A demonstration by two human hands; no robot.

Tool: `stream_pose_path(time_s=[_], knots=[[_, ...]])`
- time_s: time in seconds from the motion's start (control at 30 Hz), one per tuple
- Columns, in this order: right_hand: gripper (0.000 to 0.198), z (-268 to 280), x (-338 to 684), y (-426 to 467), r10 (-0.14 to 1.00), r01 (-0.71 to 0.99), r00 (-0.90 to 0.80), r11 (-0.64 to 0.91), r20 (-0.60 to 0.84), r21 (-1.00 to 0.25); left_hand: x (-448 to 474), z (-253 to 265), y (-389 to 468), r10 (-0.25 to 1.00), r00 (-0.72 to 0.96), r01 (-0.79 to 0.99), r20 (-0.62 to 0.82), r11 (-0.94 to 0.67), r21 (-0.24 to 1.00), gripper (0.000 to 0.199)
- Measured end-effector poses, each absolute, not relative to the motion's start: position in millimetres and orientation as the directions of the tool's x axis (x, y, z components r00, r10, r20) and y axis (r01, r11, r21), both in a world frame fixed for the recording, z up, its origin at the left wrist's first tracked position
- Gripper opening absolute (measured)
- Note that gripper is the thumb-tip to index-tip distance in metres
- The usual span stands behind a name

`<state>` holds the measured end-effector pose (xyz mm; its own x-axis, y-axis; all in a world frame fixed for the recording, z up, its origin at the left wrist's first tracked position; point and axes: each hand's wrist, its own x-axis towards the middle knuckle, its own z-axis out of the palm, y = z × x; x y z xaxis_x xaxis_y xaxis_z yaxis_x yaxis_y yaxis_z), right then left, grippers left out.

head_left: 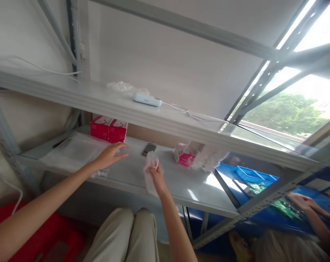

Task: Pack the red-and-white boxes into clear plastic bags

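My right hand (157, 177) is closed on a translucent plastic bag (151, 178), which hangs over the front part of the lower grey shelf (178, 182). Whether anything is inside the bag I cannot tell. My left hand (110, 157) is held above the shelf with fingers apart and nothing in them. Just behind it stand pink-and-white boxes (108, 130), side by side. A small dark item (149, 148), partly blurred, lies on the shelf beyond the bag. Under my left forearm is a stack of clear plastic bags (74, 151).
An upper shelf (110, 105) crosses above my hands, carrying a pale blue device (147, 99) with a cable and crumpled plastic (123, 88). Another pink box (185, 154) sits at right beside clear wrapping (210, 158). A co-worker's hands (303, 202) are near a blue tray (256, 175).
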<state>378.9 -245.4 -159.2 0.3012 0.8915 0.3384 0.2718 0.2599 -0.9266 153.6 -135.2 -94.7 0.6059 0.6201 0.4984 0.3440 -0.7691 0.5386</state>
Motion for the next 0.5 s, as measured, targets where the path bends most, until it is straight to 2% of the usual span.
stream_pose_path(time_s=[0.07,0.13,0.27,0.4,0.5], knots=[[0.038,-150.6,374.3,-262.0,0.913,0.018,0.306,0.277,0.269,-0.961,165.0,-104.0,-169.9,0.634,0.624,0.258,0.457,-0.719,0.645,0.041],[0.037,-141.7,367.2,-279.4,0.933,-0.134,0.272,0.278,0.235,-0.951,177.0,-109.2,-199.0,0.640,0.613,0.154,0.464,-0.673,0.724,0.042],[0.037,-130.2,355.1,-309.2,0.951,-0.186,0.216,0.261,0.220,-0.947,193.1,-106.6,-235.3,0.634,0.546,0.045,0.548,-0.675,0.736,0.040],[0.044,-124.1,351.0,-323.7,0.952,-0.213,0.200,0.274,0.233,-0.938,198.1,-102.8,-247.1,0.636,0.530,0.113,0.561,-0.708,0.697,0.013],[0.050,-116.9,349.4,-322.5,0.944,-0.123,0.240,0.262,0.227,-0.957,201.4,-103.3,-249.0,0.673,0.504,0.168,0.542,-0.692,0.702,0.017]])
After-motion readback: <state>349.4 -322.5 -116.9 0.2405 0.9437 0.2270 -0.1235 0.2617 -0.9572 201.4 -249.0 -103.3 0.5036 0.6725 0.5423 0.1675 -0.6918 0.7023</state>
